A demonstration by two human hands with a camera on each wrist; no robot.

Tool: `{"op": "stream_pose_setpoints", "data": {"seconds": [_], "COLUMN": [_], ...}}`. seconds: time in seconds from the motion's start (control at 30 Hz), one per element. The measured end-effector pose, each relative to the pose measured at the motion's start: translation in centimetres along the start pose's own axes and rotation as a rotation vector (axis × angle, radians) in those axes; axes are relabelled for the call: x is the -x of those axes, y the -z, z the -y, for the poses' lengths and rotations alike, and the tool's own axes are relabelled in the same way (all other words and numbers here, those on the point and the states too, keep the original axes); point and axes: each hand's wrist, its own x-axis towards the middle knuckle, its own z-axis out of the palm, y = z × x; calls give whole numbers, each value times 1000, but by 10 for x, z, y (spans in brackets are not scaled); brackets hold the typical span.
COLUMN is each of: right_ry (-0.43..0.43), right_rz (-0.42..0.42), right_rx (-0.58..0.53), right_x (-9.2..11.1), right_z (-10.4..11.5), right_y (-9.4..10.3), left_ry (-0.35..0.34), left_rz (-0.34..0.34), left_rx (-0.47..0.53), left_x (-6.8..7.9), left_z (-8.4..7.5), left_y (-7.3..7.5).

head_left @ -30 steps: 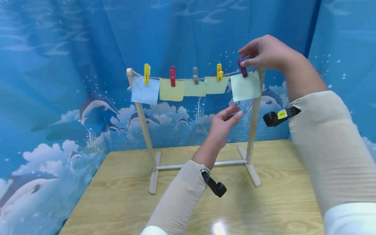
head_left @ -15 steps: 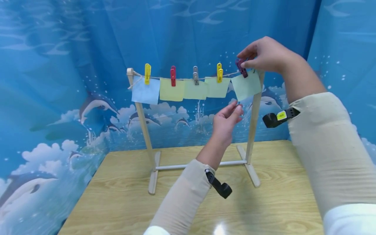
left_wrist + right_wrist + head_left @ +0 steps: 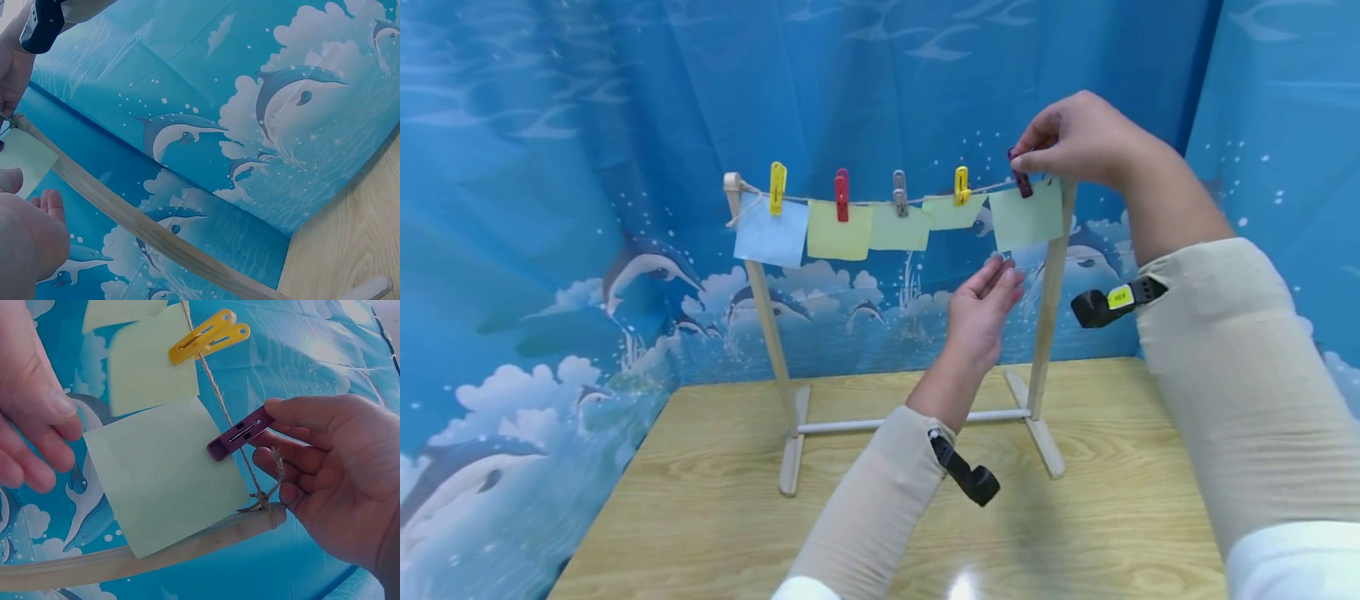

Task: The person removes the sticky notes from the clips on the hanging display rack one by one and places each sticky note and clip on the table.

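My right hand (image 3: 1090,137) pinches a dark purple clothespin (image 3: 240,433) between thumb and fingers at the right end of the string line. The clothespin's jaws lie over the string and the upper edge of a pale green paper square (image 3: 159,478), which hangs from the line. Just below that paper's lower left corner is my left hand (image 3: 979,312), fingers loosely bent and holding nothing. In the right wrist view, a gap shows between the left fingertips (image 3: 62,403) and the paper.
More papers hang along the line under a yellow clothespin (image 3: 777,188), a red one (image 3: 842,195), a grey one (image 3: 900,193) and another yellow one (image 3: 962,186). The wooden stand (image 3: 1047,321) rests on a wood-grain table (image 3: 730,533) before a blue dolphin-print curtain (image 3: 865,75).
My left hand has shifted slightly right and up. The right-end paper tilted, then swung partly back, while the purple clothespin rocked in my right hand. The neighbouring green paper also sways.
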Motion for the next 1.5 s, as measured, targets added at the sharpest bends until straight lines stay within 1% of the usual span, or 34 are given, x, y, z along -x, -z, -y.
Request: {"op": "stream_pose_setpoints", "data": {"seconds": [0.13,0.23,0.43,0.53,0.67,0.87,1.07,1.13,1.2,1.37,1.5], "right_ry": [13,18,35,38,19,-16,-21,-17,-10,16,26], "right_rz": [-12,-8,2,-1,2,16,25,30,35,42,33], "right_rx": [-36,-54,-11,-26,-76,-91,-86,-82,-75,-52,-55], "right_x": [0,1,3,4,5,6,7,6,6,5,6], "right_z": [-1,-1,-2,-3,-4,-5,-5,-4,-4,-4,-5], "right_y": [1,3,6,7,7,6,6,6,6,5,5], "left_ry": [-1,4,23,18,-1,-10,-24,-31,-36,-49,-46], "left_rz": [8,11,25,25,17,21,49,42,14,-70,-101], "left_rx": [70,103,112,102,88,148,204,219,223,194,181], "left_x": [1,1,2,1,-3,-7,-5,-4,-3,-2,-2], "left_z": [-1,-3,-3,-2,0,5,3,1,-1,-2,-1], "left_y": [-3,-4,-3,1,6,11,7,4,1,-5,-6]}}
